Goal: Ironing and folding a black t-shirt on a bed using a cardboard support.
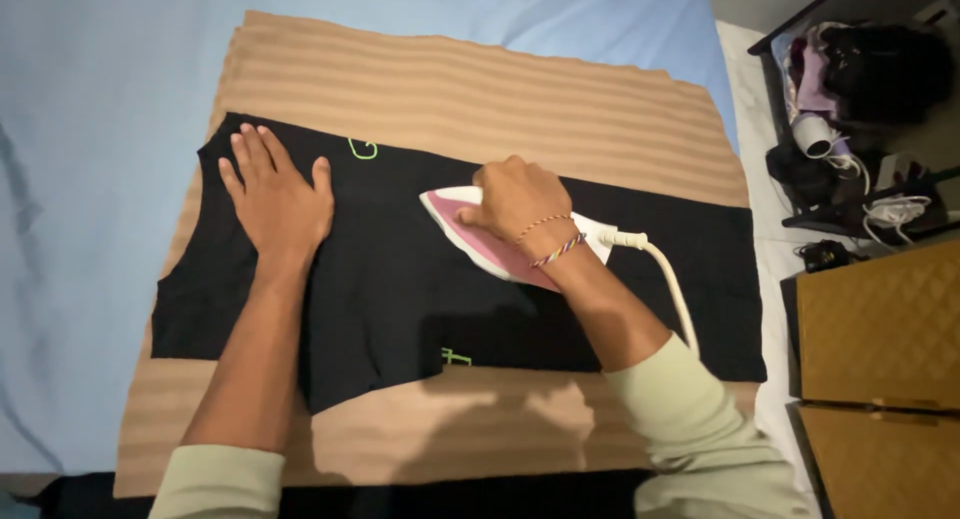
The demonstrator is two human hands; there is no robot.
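The left hand (275,194) lies flat, fingers spread and holding nothing, on the black garment (400,279), apparently to keep the fabric taut on the ribbed tan blanket (480,89) covering the blue bed (90,179). The right hand (515,201), wrist bent, is closed around the handle of the pink-and-white iron (480,244) resting sole-down mid-garment, its cord (672,284) trailing rightward.

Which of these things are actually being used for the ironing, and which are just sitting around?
In use:
right hand gripping the pink and white iron
left hand flat on the black garment
tan striped cloth under it
blue bedsheet

Lying about:
dark shelf with bags and a white cable
quilted brown cabinet
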